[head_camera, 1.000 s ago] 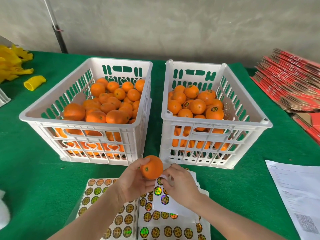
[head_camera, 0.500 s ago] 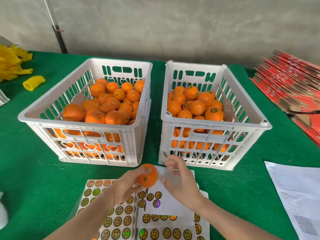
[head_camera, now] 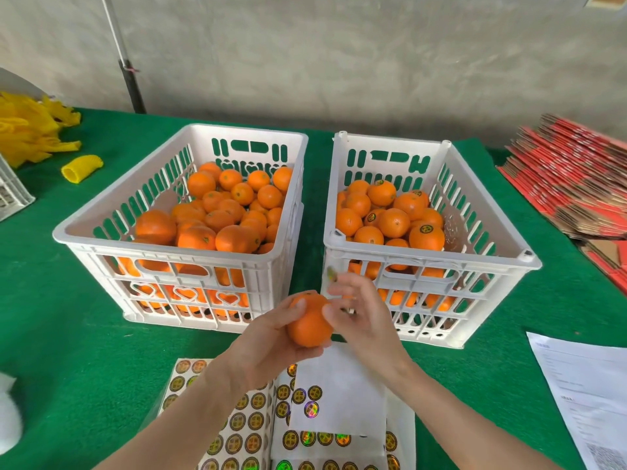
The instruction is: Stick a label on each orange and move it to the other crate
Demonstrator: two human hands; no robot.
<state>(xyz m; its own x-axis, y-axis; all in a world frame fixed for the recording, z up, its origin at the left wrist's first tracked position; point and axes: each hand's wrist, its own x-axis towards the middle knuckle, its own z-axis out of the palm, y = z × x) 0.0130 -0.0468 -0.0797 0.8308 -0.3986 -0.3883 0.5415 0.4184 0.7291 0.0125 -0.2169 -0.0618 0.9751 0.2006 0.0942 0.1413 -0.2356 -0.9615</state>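
My left hand [head_camera: 268, 347] holds one orange [head_camera: 310, 322] just in front of the two white crates. My right hand [head_camera: 364, 317] is beside the orange, fingers spread, with a small shiny label [head_camera: 330, 274] on a blurred fingertip above the fruit. The left crate [head_camera: 163, 251] is piled with oranges whose labels do not show. In the right crate [head_camera: 424, 258] some oranges carry round dark labels. Sheets of round label stickers [head_camera: 237, 425] lie under my forearms, with a partly peeled white sheet [head_camera: 339, 385] on top.
Green cloth [head_camera: 68, 334] covers the table. Yellow foam nets [head_camera: 27, 137] and one net sleeve [head_camera: 81, 168] lie far left. A stack of flat red cartons [head_camera: 570, 184] sits at the right, and a printed paper [head_camera: 587, 395] lies near right.
Both hands rose from the sticker sheet toward the crates. My right hand lifted off the sheet with a label and now sits beside the orange, which has been turned in my left hand.
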